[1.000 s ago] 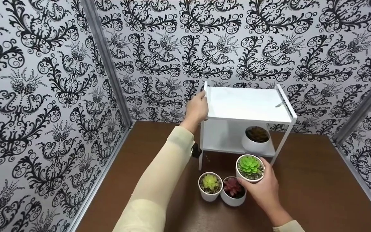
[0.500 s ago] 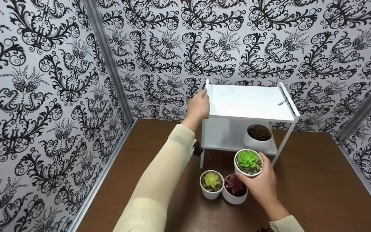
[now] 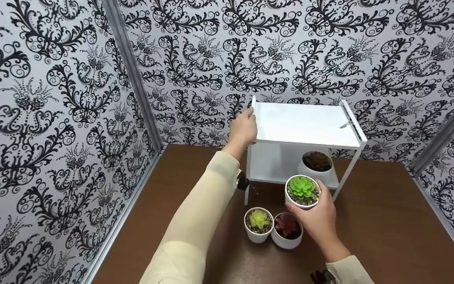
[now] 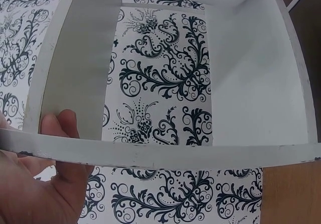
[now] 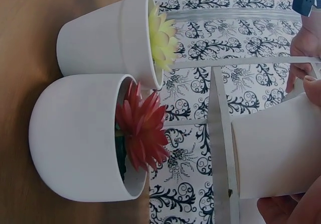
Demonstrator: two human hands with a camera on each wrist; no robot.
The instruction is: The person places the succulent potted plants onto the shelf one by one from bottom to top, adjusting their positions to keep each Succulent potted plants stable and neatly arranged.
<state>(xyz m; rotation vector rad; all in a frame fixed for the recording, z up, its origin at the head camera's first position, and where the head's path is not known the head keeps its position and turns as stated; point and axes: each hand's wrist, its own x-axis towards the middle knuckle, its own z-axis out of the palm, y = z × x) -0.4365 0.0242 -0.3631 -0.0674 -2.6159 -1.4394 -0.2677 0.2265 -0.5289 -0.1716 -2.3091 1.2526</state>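
Note:
A white two-tier shelf (image 3: pixel 302 122) stands on the brown table. My left hand (image 3: pixel 242 130) grips its left side; in the left wrist view, the fingers (image 4: pixel 65 123) curl round a white bar. My right hand (image 3: pixel 321 217) holds a white pot with a bright green succulent (image 3: pixel 302 189), raised just in front of the lower tier. The right wrist view shows this pot's white side (image 5: pixel 281 148) close to the shelf's edge, base end hard to judge. A white pot with a dark brown plant (image 3: pixel 317 163) sits on the lower tier at the right, partly covered by the held pot.
Before the shelf, a pot with a yellow-green succulent (image 3: pixel 258 225) and a rounder pot with a red succulent (image 3: pixel 287 230) stand side by side on the table (image 3: pixel 388 221). Patterned walls (image 3: pixel 195 79) rise at the back and sides.
My right hand has carried the green succulent pot upward and slightly left, nearer the lower tier. The left hand keeps its grip on the shelf, and the view has shifted slightly.

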